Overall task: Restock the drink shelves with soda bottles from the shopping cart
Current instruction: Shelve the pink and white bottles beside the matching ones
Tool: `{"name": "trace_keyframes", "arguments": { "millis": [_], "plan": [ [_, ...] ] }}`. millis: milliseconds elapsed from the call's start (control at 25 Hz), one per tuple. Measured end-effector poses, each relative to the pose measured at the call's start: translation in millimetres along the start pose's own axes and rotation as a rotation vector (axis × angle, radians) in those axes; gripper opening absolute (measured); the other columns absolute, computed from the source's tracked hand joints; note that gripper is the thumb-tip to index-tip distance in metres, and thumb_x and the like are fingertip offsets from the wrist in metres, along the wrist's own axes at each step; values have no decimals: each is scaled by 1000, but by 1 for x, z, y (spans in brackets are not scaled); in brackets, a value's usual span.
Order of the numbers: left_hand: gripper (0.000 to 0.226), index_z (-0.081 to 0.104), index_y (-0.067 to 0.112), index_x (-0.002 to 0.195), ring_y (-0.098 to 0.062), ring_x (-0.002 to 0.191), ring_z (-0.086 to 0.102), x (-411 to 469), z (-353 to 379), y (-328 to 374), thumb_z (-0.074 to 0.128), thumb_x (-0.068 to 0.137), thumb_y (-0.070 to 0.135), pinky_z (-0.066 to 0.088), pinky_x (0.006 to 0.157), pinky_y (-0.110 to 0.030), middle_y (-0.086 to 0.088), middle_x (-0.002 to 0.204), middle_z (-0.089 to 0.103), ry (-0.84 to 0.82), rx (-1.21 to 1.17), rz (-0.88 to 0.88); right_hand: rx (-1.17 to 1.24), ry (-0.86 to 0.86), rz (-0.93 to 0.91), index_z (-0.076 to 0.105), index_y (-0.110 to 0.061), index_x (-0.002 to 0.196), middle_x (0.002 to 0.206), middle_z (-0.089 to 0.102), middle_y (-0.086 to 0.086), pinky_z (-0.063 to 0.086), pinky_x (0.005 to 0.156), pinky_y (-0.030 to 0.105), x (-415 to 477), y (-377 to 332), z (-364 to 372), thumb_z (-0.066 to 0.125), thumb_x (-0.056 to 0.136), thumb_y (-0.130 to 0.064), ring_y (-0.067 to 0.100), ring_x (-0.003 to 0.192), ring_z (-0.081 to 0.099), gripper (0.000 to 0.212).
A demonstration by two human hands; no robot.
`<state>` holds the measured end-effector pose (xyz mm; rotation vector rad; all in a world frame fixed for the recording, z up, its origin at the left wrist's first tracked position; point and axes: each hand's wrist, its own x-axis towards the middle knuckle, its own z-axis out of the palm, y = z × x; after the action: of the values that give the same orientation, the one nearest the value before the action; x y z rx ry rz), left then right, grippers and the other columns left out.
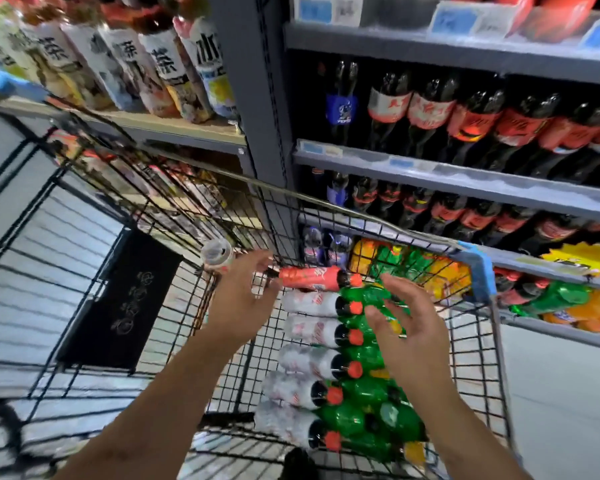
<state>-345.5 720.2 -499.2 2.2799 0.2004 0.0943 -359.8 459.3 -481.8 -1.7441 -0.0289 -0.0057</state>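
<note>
A black wire shopping cart (326, 216) stands against the drink shelves (430, 168). On its right side lie several cola bottles with red caps, and green soda bottles (364, 393) lie beside them. The top cola bottle (309, 278) has a red label; those below carry silver labels (309, 303). My left hand (243, 296) reaches in with spread fingers, its fingertips at the base of the red-label bottle, not gripping it. My right hand (406, 320) hovers open over the green bottles.
Dark cola bottles with red labels fill the right-hand shelves, with a few blue-label ones (342, 109) at their left end. Tea bottles (160, 64) stand on the upper left shelf. A small pale bottle (219, 254) and a black sign panel (122, 303) sit inside the cart.
</note>
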Motion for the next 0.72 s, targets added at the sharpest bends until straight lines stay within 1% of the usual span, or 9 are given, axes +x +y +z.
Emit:
{"name": "trace_keyframes", "arguments": {
  "millis": [40, 120, 200, 280, 360, 440, 520, 600, 720],
  "plan": [
    [43, 56, 29, 135, 16, 106, 51, 14, 16, -9, 69, 94, 27, 40, 92, -16, 12, 127, 63, -59, 25, 7, -1, 37, 24, 62, -49, 118, 132, 61, -19, 50, 106, 26, 6, 10, 7, 71, 84, -41, 3, 128, 56, 36],
    [42, 58, 23, 135, 3, 111, 53, 46, 53, -31, 68, 94, 23, 40, 96, -20, 4, 132, 63, -201, 109, 39, 7, 116, 89, 63, -38, 119, 133, 62, -14, 51, 106, 29, 18, 32, 19, 72, 82, -39, -2, 125, 58, 38],
    [40, 59, 21, 135, -9, 114, 58, 75, 87, -51, 65, 96, 21, 47, 98, -26, 1, 131, 61, -360, 172, 29, 11, 183, 125, 63, -34, 118, 132, 64, -13, 51, 105, 26, 24, 51, 26, 72, 80, -40, -4, 122, 59, 40],
    [37, 61, 19, 135, -14, 102, 61, 99, 117, -75, 62, 98, 18, 56, 94, -33, 4, 121, 60, -483, 204, -19, 14, 240, 136, 65, -33, 117, 128, 65, -18, 50, 103, 21, 24, 68, 28, 73, 78, -43, 0, 122, 61, 41],
    [38, 61, 18, 136, -13, 95, 60, 117, 139, -101, 64, 97, 17, 56, 88, -29, 5, 119, 61, -540, 222, -21, 21, 277, 147, 67, -36, 115, 126, 66, -22, 49, 99, 14, 22, 79, 28, 73, 76, -49, 0, 122, 62, 42],
    [49, 57, 23, 142, -15, 108, 59, 129, 156, -127, 69, 94, 22, 49, 93, -26, 0, 133, 62, -597, 254, -3, 50, 305, 166, 68, -40, 109, 125, 67, -21, 50, 97, 14, 23, 87, 29, 72, 72, -50, -2, 119, 63, 38],
    [63, 51, 35, 145, -14, 119, 53, 138, 169, -147, 76, 87, 33, 41, 98, -28, 6, 139, 57, -615, 303, -51, 67, 315, 181, 68, -37, 107, 122, 69, -21, 51, 99, 18, 24, 95, 31, 71, 70, -50, -2, 119, 63, 40],
    [76, 47, 43, 145, -7, 113, 45, 144, 178, -158, 82, 78, 42, 33, 92, -25, 13, 134, 53, -602, 365, -66, 54, 293, 177, 68, -34, 108, 120, 70, -20, 51, 99, 18, 26, 100, 35, 71, 71, -49, 0, 120, 63, 41],
    [79, 47, 38, 143, -6, 97, 50, 149, 189, -169, 81, 74, 53, 34, 81, -23, 13, 118, 52, -574, 476, 119, 40, 255, 195, 67, -36, 109, 122, 70, -15, 51, 100, 19, 32, 108, 40, 72, 73, -49, 1, 120, 63, 39]
  ]
}}
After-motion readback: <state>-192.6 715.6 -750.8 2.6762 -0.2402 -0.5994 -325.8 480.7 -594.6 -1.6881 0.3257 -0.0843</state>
